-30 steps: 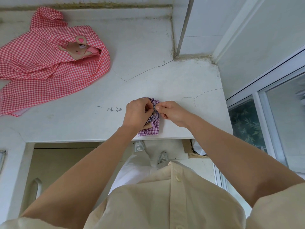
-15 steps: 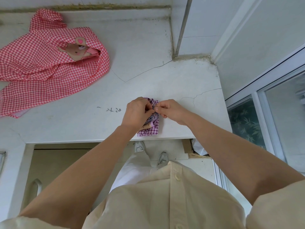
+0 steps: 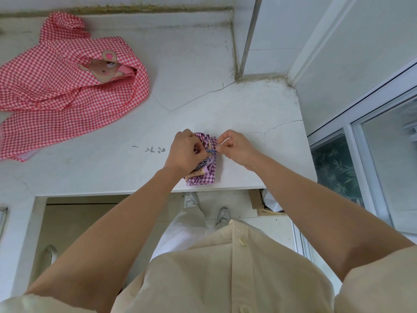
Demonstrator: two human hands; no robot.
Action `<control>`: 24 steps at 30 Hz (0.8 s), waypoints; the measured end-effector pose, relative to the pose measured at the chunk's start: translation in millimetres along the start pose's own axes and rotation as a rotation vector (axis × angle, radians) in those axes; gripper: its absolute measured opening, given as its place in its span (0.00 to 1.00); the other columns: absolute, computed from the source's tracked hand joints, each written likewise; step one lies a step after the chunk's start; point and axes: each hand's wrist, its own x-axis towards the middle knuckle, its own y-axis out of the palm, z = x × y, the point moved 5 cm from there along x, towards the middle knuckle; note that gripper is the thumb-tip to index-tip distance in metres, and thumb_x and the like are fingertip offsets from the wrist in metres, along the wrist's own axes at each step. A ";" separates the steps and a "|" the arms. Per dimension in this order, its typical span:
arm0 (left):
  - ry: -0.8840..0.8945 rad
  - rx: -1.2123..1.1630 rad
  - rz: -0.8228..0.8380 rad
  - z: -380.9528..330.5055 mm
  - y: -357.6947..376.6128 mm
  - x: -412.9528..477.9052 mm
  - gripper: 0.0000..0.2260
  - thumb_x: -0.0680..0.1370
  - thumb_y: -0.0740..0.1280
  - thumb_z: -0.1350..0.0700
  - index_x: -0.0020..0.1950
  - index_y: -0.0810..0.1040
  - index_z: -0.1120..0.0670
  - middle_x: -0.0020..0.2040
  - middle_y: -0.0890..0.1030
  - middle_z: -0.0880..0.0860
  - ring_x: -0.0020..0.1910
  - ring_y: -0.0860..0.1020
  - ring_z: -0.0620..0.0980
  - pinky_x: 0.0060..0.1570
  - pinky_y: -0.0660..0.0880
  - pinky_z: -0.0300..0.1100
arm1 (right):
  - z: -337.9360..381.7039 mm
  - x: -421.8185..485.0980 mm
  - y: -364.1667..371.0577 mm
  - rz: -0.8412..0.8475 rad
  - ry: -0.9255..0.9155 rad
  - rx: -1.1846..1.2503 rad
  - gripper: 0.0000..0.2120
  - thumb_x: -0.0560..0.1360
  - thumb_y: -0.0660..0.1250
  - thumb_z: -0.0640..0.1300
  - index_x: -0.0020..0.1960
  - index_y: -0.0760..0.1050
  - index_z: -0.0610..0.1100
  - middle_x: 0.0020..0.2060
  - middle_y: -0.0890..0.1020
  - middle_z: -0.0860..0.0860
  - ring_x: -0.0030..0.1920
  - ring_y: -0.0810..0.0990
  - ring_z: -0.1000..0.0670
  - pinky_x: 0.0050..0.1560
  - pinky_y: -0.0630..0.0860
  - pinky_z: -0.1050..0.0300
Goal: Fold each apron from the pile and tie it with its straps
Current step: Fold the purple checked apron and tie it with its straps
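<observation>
A small folded purple gingham apron [image 3: 204, 176] lies near the front edge of the white counter [image 3: 191, 64]. My left hand [image 3: 185, 151] covers its left side and pinches a thin blue strap [image 3: 212, 151] over the bundle. My right hand [image 3: 234, 146] pinches the other end of that strap just right of the bundle. The strap runs taut between the two hands. A red gingham apron [image 3: 65, 91] with a bear patch lies loose and unfolded at the back left of the counter.
A wall corner and metal strip [image 3: 248, 37] rise behind the counter on the right. A window frame [image 3: 361, 136] stands to the right. The counter has cracks and its front edge [image 3: 135, 192] is just below the bundle. My feet show on the floor below.
My hands have drawn slightly apart, the right one moving right, so the strap now shows stretched between them. The red apron has not moved.
</observation>
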 end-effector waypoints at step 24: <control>-0.441 -0.581 0.398 -13.0 -14.1 -14.4 0.27 0.71 0.69 0.35 0.52 0.82 0.59 0.47 0.85 0.55 0.47 0.83 0.52 0.51 0.79 0.44 | 24.5 -35.7 3.4 0.040 -0.727 -0.747 0.24 0.70 0.73 0.60 0.55 0.76 0.43 0.51 0.80 0.48 0.55 0.76 0.46 0.59 0.71 0.49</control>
